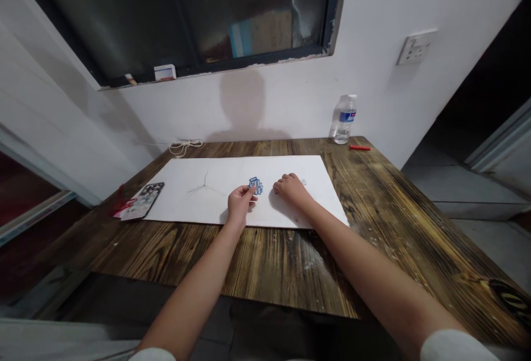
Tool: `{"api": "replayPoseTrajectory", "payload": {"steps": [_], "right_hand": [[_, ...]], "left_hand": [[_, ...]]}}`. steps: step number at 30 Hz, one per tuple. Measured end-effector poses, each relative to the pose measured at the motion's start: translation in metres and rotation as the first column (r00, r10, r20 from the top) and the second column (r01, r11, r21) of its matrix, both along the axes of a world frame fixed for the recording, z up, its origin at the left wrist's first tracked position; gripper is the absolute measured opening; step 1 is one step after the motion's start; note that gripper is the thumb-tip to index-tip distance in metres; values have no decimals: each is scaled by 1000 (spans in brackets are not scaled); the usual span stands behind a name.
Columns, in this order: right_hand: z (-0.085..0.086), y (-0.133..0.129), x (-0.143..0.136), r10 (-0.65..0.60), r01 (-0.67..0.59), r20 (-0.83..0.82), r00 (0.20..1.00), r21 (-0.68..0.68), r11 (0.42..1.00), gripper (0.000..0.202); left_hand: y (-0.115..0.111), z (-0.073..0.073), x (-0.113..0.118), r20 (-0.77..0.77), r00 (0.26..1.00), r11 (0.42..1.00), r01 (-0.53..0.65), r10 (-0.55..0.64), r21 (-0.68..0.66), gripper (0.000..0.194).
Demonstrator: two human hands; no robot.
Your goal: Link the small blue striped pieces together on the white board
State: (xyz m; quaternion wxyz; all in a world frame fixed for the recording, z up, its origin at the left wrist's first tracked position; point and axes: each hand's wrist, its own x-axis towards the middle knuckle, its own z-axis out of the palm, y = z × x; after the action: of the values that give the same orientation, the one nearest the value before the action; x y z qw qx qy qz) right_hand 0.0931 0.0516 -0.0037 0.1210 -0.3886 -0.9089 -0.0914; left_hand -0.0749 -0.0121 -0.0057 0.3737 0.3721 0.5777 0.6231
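Observation:
My left hand (239, 203) pinches a small bunch of flat blue-and-white pieces (255, 186), which look like paper cutouts or stickers, between thumb and fingers just above a white board (249, 165). To its right, my right hand (290, 188) is low over the board with its fingers curled in. Whatever those fingertips may hold is hidden. A small pale scrap (304, 182) lies on the board close beside the right hand. Dark thin lines (205, 185) mark the board's left part.
The board lies on a dark wooden table (282, 272). A phone-like patterned object (145, 200) rests over the board's left edge, near red items (124, 206). Along the back are a white cable (185, 145), a water bottle (345, 120) and a red pen-like stick (359, 147).

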Motion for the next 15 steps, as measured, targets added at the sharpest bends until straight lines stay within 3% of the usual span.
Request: {"api": "replayPoseTrajectory", "payload": {"steps": [9,15], "right_hand": [[22,-6,6,61,-44,166,984,-100,994,17],[20,-9,0,47,-26,194,980,-108,994,19]], "left_hand": [[-2,1,0,62,998,999,7,-3,-53,38],[-2,0,1,57,998,999,19,-17,-42,37]]}}
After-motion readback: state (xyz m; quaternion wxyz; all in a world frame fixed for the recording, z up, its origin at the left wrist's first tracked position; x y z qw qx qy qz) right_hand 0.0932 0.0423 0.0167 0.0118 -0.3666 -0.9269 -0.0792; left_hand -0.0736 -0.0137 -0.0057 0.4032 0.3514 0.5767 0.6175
